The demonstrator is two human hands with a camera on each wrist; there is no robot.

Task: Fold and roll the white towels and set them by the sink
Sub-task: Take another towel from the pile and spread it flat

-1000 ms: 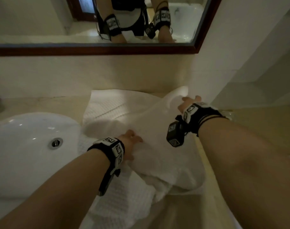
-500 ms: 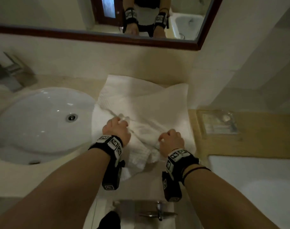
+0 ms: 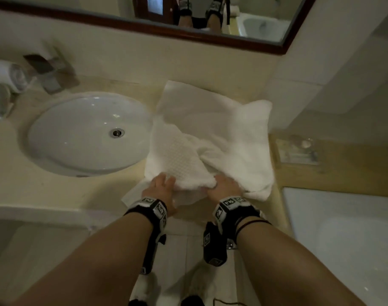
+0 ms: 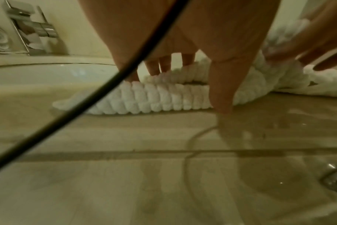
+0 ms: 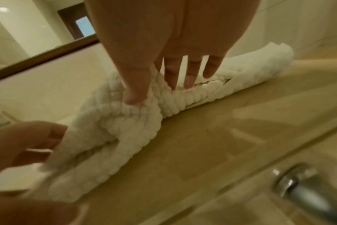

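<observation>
both hands are gripping the near edge of the white towel (image 3: 213, 140), the left hand (image 3: 161, 187) and right hand (image 3: 225, 187) pinching it side by side, likely to start a tight, even roll. the towel is lying on the counter (image 3: 62, 191) just right of the sink (image 3: 89, 133), so the roll is ending up where it belongs.

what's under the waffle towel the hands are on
The waffle towel lies over a smoother white towel that shows behind and right; the beige counter shows along its near edge. What its middle covers is hidden.
</observation>
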